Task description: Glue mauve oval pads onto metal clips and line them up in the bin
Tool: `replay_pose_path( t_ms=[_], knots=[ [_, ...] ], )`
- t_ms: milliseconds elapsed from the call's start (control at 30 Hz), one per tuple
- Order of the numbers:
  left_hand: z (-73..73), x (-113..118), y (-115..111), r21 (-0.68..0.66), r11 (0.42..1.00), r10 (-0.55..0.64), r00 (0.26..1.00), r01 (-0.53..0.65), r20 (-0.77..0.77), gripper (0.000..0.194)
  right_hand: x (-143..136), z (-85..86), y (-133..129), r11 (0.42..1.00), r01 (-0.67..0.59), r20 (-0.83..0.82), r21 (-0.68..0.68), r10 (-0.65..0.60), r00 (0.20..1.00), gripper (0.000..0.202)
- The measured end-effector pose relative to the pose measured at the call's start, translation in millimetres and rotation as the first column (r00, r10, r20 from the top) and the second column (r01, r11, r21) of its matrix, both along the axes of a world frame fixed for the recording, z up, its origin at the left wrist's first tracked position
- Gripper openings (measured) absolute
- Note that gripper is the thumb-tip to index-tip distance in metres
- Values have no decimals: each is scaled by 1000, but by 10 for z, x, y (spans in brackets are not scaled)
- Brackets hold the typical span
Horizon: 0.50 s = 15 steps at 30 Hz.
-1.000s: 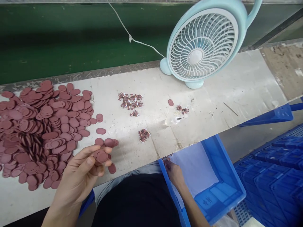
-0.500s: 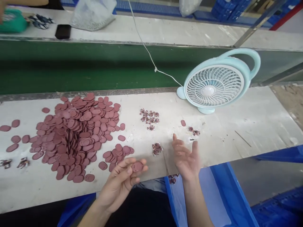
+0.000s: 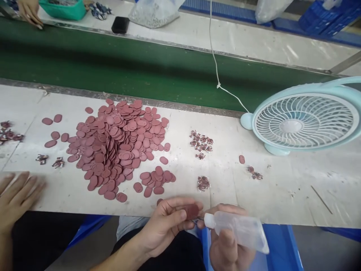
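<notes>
Between the thumb and fingers of my left hand [image 3: 169, 226] is a dark red oval piece [image 3: 192, 212]. My right hand [image 3: 229, 241] grips a translucent squeeze bottle [image 3: 239, 227], its white cap pointing left, close to the oval piece. Something thin and dark shows between the cap and my left fingertips, too small to make out. A large pile of red oval pieces [image 3: 113, 146] lies to the left on the white table [image 3: 180, 169], with a smaller group [image 3: 158, 180] beside it. Small dark red and silvery parts [image 3: 200, 143] form clusters beyond my hands, one [image 3: 203, 183] nearer.
A light blue fan [image 3: 304, 120] stands at the right, its white cord rising behind. Another person's hand [image 3: 21, 194] rests at the left edge; one more [image 3: 29, 11] is at the far left by a green basket [image 3: 66, 10]. A blue bin [image 3: 282, 244] sits below the table edge.
My right hand, empty and open before, now holds the bottle against my left fingertips. The view has shifted left, and another person's hand has appeared at the left edge.
</notes>
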<state>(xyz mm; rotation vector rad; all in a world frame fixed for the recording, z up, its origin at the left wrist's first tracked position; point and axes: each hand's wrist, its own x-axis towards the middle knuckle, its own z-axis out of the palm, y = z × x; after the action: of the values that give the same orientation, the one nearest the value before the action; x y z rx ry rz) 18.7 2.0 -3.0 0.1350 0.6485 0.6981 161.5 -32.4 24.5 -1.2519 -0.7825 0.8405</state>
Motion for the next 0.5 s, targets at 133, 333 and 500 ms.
replay_pose_path(
  t_ms=[133, 333, 500],
  knots=[
    [0, -12, 22, 12, 1000, -1, 1000, 1, 1, 26, -115, -90, 24, 991, 99, 182, 89, -114, 977, 24],
    [7, -41, 45, 23, 1000, -11, 1000, 11, 14, 26, -123, -106, 37, 987, 146, 306, 64, -159, 939, 24],
    [-16, -72, 30, 11, 1000, -20, 1000, 20, 0, 27, -110, -104, 23, 986, 156, 422, 63, -168, 891, 27]
  ],
)
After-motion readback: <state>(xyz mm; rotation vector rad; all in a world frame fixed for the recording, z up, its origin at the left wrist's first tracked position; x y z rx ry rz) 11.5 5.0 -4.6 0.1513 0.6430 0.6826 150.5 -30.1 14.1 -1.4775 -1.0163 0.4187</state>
